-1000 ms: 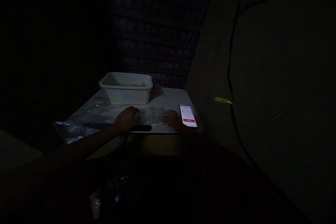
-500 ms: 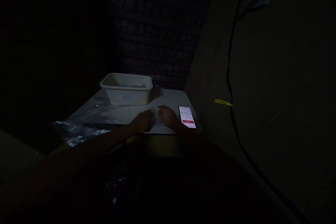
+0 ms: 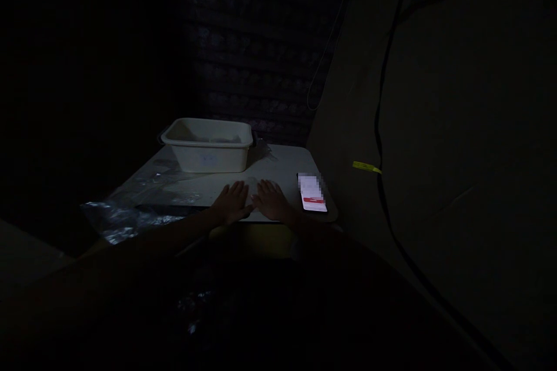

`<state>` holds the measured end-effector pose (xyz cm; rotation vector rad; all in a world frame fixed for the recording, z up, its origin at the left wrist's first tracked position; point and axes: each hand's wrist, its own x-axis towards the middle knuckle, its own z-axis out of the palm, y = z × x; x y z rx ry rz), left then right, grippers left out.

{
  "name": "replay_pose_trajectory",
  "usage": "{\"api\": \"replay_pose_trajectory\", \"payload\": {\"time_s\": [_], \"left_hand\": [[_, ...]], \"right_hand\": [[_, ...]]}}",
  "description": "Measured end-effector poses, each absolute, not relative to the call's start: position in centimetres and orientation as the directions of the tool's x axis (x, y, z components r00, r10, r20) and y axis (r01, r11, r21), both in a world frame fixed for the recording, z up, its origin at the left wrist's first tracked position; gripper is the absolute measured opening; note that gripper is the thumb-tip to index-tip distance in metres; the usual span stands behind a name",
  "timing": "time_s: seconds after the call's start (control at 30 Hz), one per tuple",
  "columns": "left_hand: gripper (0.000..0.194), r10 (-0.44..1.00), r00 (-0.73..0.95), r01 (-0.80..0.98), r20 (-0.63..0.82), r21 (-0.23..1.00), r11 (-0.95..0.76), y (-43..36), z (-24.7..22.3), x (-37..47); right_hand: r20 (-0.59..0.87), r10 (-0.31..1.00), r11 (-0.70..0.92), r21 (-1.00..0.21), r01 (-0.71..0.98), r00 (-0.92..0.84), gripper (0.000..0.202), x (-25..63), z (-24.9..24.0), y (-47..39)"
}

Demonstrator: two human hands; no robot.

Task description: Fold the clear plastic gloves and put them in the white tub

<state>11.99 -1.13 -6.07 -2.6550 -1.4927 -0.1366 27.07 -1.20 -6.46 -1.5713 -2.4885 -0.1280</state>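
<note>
Both palms face down at the front of a white table [image 3: 289,157] in dim light. My left hand [image 3: 232,202] lies with its fingers stretched forward. Close beside it, my right hand [image 3: 270,199] rests with its fingers spread, and the two thumbs nearly meet. A piece of clear plastic [image 3: 252,184] shows between the fingertips; how much of it lies under the hands is hidden. Neither hand is closed on anything.
A white plastic tub [image 3: 211,156] stands at the back left of the table. Clear plastic sheeting [image 3: 115,223] hangs over the left front edge. A lit phone [image 3: 312,194] lies right of my hands. A black cable [image 3: 378,122] with a yellow tag [image 3: 364,166] runs down the right wall.
My right hand has flattened, its fingers now stretched forward. My left hand has shifted slightly left and spread out. Less of the clear plastic shows between them.
</note>
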Motion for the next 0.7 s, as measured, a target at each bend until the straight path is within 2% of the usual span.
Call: {"api": "replay_pose_trajectory", "payload": {"time_s": [0.17,0.27,0.37,0.5,0.57,0.7], "left_hand": [[0.049,0.891,0.449,0.894,0.070,-0.052,-0.446,-1.6,-4.1,10.7],[0.045,0.891,0.427,0.904,0.151,-0.074,-0.421,-1.4,-3.1,9.9],[0.043,0.805,0.549,0.834,0.224,-0.094,-0.543,-1.3,-2.1,9.9],[0.027,0.632,0.762,0.646,0.141,-0.093,-0.758,-2.4,-1.4,11.5],[0.021,0.587,0.805,0.593,0.087,-0.129,-0.795,-3.1,-1.5,12.5],[0.015,0.552,0.830,0.553,0.076,-0.230,-0.800,-3.8,-2.1,13.7]], "right_hand": [[0.163,0.939,0.317,-0.077,0.945,-0.302,0.057,27.9,-6.1,-1.4],[0.142,0.950,0.297,-0.120,0.947,-0.280,0.050,28.7,-5.3,-1.2],[0.167,0.964,0.236,-0.183,0.954,-0.206,0.044,29.7,-4.3,-1.0],[0.233,0.959,0.215,-0.232,0.949,-0.160,0.041,30.8,-3.2,-1.0],[0.241,0.957,0.220,-0.227,0.949,-0.164,0.040,31.1,-3.0,-1.0],[0.242,0.949,0.256,-0.208,0.944,-0.204,0.038,30.9,-3.1,-1.1]]}}
